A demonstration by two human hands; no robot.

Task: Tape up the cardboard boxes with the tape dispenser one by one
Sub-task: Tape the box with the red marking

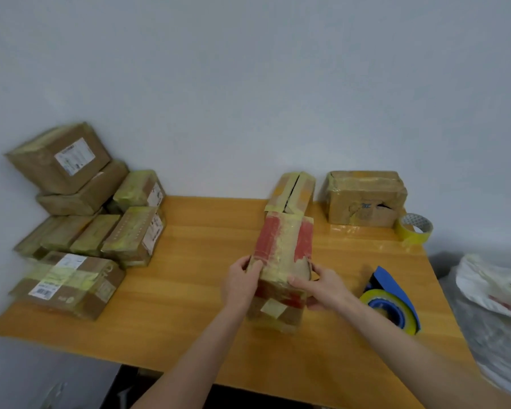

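A red-and-tan cardboard box (pixel 282 249) with yellowish tape down its middle stands in the centre of the wooden table (pixel 195 261). My left hand (pixel 241 283) grips its left side. My right hand (pixel 322 286) holds its right side, thumb across the front. The blue tape dispenser (pixel 393 299) with a yellow roll lies on the table just right of my right hand, untouched. Behind the held box stands a narrow box (pixel 292 193) with a dark slit between its flaps, and a taped box (pixel 366 199) sits at the back right.
Several taped boxes (pixel 83 219) are piled at the table's left end against the wall. A loose roll of yellow tape (pixel 415 230) sits at the back right corner. A white plastic bag (pixel 493 305) lies beyond the table's right edge.
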